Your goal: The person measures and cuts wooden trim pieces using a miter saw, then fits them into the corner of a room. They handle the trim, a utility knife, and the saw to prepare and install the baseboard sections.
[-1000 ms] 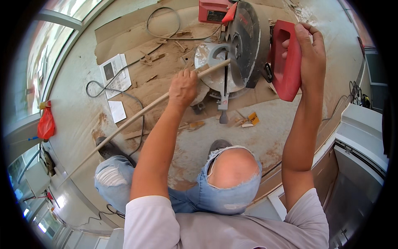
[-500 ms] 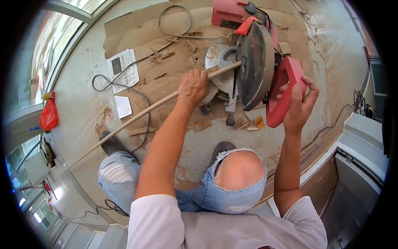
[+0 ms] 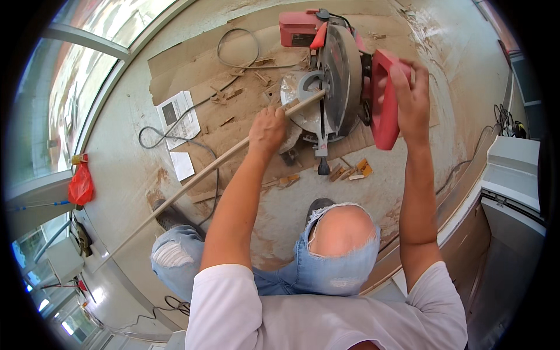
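A mitre saw with a red motor housing (image 3: 294, 29), dark blade guard (image 3: 344, 76) and round silver base (image 3: 291, 90) sits on brown cardboard. A long pale wooden strip (image 3: 203, 174) runs from the lower left onto the base, its end by the blade. My left hand (image 3: 267, 131) is closed on this strip just left of the base, with a short wood piece along it near the fingers. My right hand (image 3: 411, 99) grips the saw's red handle (image 3: 385, 131), fingers wrapped through its opening.
Wood offcuts (image 3: 356, 170), a grey cable (image 3: 230, 67) and papers (image 3: 178, 119) lie about the saw. A red plastic bag (image 3: 81, 184) is at the left by the windows. Coiled black cables (image 3: 504, 116) and a grey cabinet (image 3: 507, 186) are at the right. My knees are below.
The saw's handle, with my right hand on it, went down about half a second ago and has risen again. My left hand stays on the strip; the whole view has shifted slightly.
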A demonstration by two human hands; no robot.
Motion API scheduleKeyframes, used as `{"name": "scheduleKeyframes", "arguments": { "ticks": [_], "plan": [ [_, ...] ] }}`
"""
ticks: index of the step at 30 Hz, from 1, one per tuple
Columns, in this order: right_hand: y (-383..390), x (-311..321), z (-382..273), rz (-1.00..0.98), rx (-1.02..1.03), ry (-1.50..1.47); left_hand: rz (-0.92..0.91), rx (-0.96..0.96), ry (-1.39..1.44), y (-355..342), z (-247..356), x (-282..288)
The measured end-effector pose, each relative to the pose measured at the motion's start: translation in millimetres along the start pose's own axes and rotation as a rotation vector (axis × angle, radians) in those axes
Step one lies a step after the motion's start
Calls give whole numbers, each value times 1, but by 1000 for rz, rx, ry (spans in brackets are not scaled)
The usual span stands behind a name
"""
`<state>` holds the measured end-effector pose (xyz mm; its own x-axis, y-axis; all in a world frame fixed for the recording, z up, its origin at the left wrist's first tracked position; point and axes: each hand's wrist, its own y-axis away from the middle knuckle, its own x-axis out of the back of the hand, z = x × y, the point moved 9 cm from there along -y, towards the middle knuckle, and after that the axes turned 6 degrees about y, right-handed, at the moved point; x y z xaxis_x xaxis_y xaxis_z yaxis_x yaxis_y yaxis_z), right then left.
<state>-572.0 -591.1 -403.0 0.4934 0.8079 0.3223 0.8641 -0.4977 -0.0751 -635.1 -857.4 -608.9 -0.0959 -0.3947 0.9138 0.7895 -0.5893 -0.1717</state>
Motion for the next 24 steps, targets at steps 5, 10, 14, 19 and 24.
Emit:
{"name": "scheduleKeyframes", "arguments": {
  "ticks": [5,10,14,19,24],
  "plan": [
    [-143,-6,-46,-201,24,13,-50,-23,-5,6,-3,-1],
    [-207,0,-49,-221,10,278,-155,66,-26,27,-25,7],
    [-209,-15,-54,-244,-46,350,-438,286,25,62,-66,39],
    [-241,-10,-34,-148,148,580,-683,357,85,89,-85,149],
    [-243,-24,-32,-346,123,603,-692,390,189,96,-71,252]
  ]
}}
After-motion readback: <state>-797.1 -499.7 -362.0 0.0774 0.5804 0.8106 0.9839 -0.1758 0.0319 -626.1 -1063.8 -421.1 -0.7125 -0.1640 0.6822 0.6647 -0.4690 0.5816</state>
